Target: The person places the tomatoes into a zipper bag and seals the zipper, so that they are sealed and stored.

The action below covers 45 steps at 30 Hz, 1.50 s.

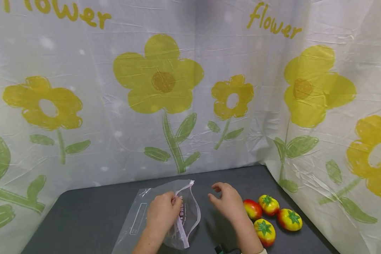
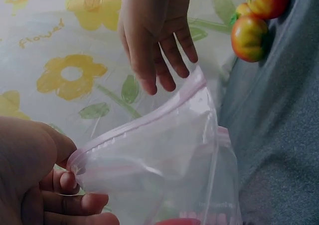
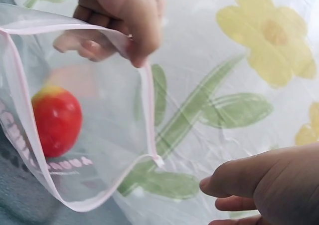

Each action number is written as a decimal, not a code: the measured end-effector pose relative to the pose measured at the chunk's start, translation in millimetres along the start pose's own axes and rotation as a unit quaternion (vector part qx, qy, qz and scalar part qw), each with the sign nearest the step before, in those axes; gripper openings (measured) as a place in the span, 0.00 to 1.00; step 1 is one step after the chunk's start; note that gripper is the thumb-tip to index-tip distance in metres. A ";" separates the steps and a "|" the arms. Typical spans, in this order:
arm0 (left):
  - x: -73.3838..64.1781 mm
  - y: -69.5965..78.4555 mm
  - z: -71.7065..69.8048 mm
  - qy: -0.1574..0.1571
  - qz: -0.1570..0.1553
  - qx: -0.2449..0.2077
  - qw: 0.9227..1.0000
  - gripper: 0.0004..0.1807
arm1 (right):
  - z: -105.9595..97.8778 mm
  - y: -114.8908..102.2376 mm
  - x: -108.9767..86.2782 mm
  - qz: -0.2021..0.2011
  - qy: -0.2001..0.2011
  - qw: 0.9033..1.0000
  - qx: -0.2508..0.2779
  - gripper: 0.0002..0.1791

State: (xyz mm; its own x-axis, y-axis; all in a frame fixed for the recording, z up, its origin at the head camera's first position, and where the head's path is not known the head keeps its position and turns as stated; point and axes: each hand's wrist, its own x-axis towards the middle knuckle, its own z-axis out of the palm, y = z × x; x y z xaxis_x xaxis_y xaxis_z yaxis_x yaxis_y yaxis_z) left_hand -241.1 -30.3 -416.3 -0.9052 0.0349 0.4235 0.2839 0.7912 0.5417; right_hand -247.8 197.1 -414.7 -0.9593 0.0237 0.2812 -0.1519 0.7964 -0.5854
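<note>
And here is the backdrop, a whitish, creased sheet hanging right behind the dark grey tabletop; it turns a corner on the right and runs on along that side; painted all over it, yellow blooms, the biggest flower near the middle with an orange-brown centre, another large flower on the right-hand stretch; green stems and leaves below them; up top, handwritten lettering spells "flower" in mustard yellow; soft light everywhere, pale spots dotting the left side, greyer shading at top centre.
</note>
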 end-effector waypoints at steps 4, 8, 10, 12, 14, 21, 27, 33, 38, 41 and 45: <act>0.0 -0.4 -1.0 -0.005 0.000 0.010 1.000 0.21 | -6.2 4.0 0.1 0.009 -0.002 1.000 -0.008 0.15; -0.4 -0.6 -1.4 -0.003 0.005 0.013 1.000 0.21 | -15.1 6.9 -0.6 0.027 -0.014 0.999 -0.009 0.16; -0.3 -0.7 -1.5 -0.001 0.007 0.013 1.000 0.21 | -20.3 8.4 -1.2 0.038 -0.022 0.999 -0.008 0.16; -0.2 -0.5 -2.1 -0.001 0.004 0.009 1.000 0.21 | -25.6 10.2 -1.8 0.047 -0.030 0.998 -0.007 0.17; 0.2 -0.6 -2.1 0.000 -0.001 0.004 1.000 0.22 | -30.8 11.9 -2.4 0.054 -0.037 0.998 -0.005 0.18; 1.1 -2.2 -0.6 0.008 -0.007 -0.004 1.000 0.22 | -43.9 20.3 -3.8 0.066 -0.050 0.997 -0.002 0.20; 2.2 -4.1 0.5 -0.005 -0.018 -0.002 1.000 0.21 | -50.9 26.7 -6.8 0.065 -0.041 0.997 0.002 0.20; 2.6 -4.1 0.2 -0.009 -0.021 -0.005 1.000 0.20 | -59.2 31.0 -9.7 0.070 -0.039 0.997 0.008 0.21; 2.8 -4.5 1.3 -0.010 -0.020 -0.003 1.000 0.21 | -65.9 36.5 -11.0 0.090 -0.048 0.995 0.015 0.24; 2.5 -4.5 1.6 -0.009 -0.017 -0.006 1.000 0.21 | -69.3 40.3 -11.1 0.100 -0.051 0.994 0.015 0.26; 1.8 -3.9 1.5 -0.007 -0.014 -0.012 1.000 0.22 | -73.0 45.7 -10.5 0.110 -0.051 0.993 0.010 0.27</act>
State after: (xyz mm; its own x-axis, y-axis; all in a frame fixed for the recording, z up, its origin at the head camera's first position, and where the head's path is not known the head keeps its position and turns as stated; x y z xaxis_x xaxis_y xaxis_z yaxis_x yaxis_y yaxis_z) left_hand -244.3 -32.4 -418.8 -0.9172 0.0217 0.3978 0.2659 0.7768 0.5709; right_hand -227.3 277.3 -388.9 -0.9889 0.1326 0.0669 0.0596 0.7669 -0.6390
